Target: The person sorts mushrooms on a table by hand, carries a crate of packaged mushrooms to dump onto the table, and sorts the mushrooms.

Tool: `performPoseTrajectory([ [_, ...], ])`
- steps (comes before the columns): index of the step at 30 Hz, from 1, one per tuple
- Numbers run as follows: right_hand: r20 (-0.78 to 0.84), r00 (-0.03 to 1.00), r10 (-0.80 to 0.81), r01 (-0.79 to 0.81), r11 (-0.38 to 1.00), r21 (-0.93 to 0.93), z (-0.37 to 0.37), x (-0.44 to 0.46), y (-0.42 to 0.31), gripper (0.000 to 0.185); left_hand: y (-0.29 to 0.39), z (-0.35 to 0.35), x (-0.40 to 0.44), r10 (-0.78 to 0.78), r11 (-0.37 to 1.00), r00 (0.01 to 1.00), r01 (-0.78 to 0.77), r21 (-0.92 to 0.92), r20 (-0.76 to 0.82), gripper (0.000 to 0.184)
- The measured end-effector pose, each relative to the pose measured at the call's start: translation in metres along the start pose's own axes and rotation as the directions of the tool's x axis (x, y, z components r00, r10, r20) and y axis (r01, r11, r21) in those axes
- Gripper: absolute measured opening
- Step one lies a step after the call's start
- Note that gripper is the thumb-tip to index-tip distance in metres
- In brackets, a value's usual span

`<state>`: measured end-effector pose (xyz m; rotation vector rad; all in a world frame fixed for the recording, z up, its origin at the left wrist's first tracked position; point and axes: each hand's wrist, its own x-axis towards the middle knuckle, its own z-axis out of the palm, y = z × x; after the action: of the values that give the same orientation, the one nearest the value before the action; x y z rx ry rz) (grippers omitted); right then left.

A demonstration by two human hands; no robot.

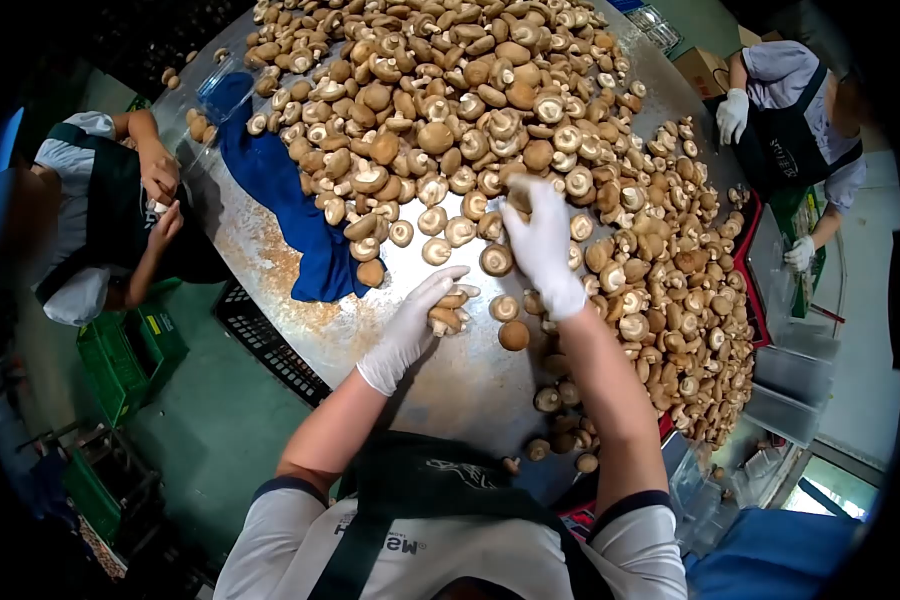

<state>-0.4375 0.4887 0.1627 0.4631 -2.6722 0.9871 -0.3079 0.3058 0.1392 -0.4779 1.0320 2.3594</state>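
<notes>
White gloves cover both my hands. My left hand (415, 322) is curled round a few brown shiitake mushrooms (448, 318), held just above the bare metal near the table's front. My right hand (540, 240) reaches into the near edge of the big mushroom heap (440, 100). Its fingers are bent over a brown mushroom (519, 190), and the fingertips are partly blurred. Several loose mushrooms lie between my hands, among them one with its pale gills up (496, 260) and one cap-up (513, 335).
A blue cloth (275, 200) lies on the metal table (400, 390) to the left. A co-worker (120, 210) stands at the left and another (795, 120) at the right. Green crates (130, 360) and a black crate (265, 340) stand by the left edge. Clear plastic containers (790, 390) sit at the right.
</notes>
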Motion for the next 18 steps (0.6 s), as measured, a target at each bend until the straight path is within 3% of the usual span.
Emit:
performPoseTrajectory([
  [1,-0.071,0.997,-0.017,0.008,0.993,-0.114,0.002,0.011,0.005,0.040,-0.002,0.001,-0.002,0.010,1.000,1.000,-0.010,0.004,-0.005,0.047],
  [3,0.078,0.961,0.267,-0.259,0.961,-0.098,0.011,0.011,0.024,0.054,-0.005,-0.001,-0.006,0.057,0.998,0.998,-0.057,0.012,0.020,0.050],
  [4,0.143,0.923,0.357,-0.356,0.934,-0.036,0.010,0.007,0.030,0.050,-0.006,0.001,-0.008,0.090,0.996,0.996,-0.091,0.025,0.020,0.051],
  [5,0.170,0.892,0.419,-0.446,0.876,0.184,0.007,0.002,0.037,0.047,-0.007,0.003,-0.008,0.128,0.991,0.992,-0.128,0.034,0.021,0.052],
  [7,0.269,0.817,0.510,-0.563,0.603,0.565,-0.014,-0.011,0.031,0.041,-0.007,0.002,-0.008,0.175,0.970,0.983,-0.181,0.163,0.052,0.054],
  [9,0.374,0.769,0.519,-0.555,0.252,0.793,-0.035,-0.023,0.021,0.037,-0.006,0.008,-0.007,0.181,0.947,0.980,-0.196,0.254,0.081,0.056],
  [11,0.406,0.801,0.440,-0.488,0.085,0.869,-0.047,-0.037,0.014,0.037,0.002,0.019,-0.007,0.154,0.931,0.983,-0.177,0.319,0.096,0.058],
  [18,0.440,0.857,0.268,-0.459,0.008,0.888,-0.062,-0.062,-0.016,0.040,-0.001,0.034,0.002,0.246,0.893,0.941,-0.314,0.324,0.232,0.070],
])
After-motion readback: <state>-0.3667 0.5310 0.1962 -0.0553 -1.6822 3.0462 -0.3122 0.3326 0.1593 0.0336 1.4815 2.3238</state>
